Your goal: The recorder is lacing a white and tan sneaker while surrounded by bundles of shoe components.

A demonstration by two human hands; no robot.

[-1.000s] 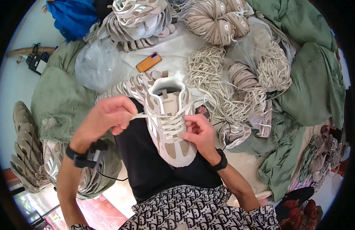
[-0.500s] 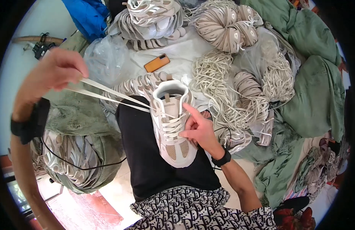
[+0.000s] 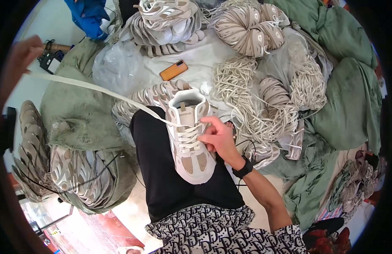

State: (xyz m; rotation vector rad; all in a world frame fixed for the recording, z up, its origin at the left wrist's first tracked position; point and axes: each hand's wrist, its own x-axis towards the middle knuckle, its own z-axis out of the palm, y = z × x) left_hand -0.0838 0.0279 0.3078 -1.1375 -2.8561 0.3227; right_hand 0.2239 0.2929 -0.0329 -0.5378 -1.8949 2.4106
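Shoe (image 3: 194,163): on the trousers (image 3: 158,178), toe toward 6 o'clock, opening toward 12. Clock centred on the shoe.

Left hand (image 3: 24,53): at 10 o'clock, far out at the rim of view, dark and blurred. Lace (image 3: 90,86) runs from the upper eyelets almost straight to it; fingers appear closed on the lace, exact pinch not readable.

Right hand (image 3: 219,137): at 3 o'clock, against the shoe. Thumb and forefinger apart, tips at the eyelet row; other fingers curled, their hold on the shoe's side hidden.

Surroundings: phone (image 3: 173,70) between 11 and 12; lace pile (image 3: 236,80) at 1.

Handling (judged): shoe light, not fragile; sole likely firm, mesh and tongue likely soft, so the collar may give if squeezed. Best hold: side wall by the eyelets, thumb on top, fingers outside, bracing against a pull toward 10. Lace flat, limp, probably little slip; take it near its end, flat between thumb and forefinger. A hard sideways pull could turn the shoe on the cloth.
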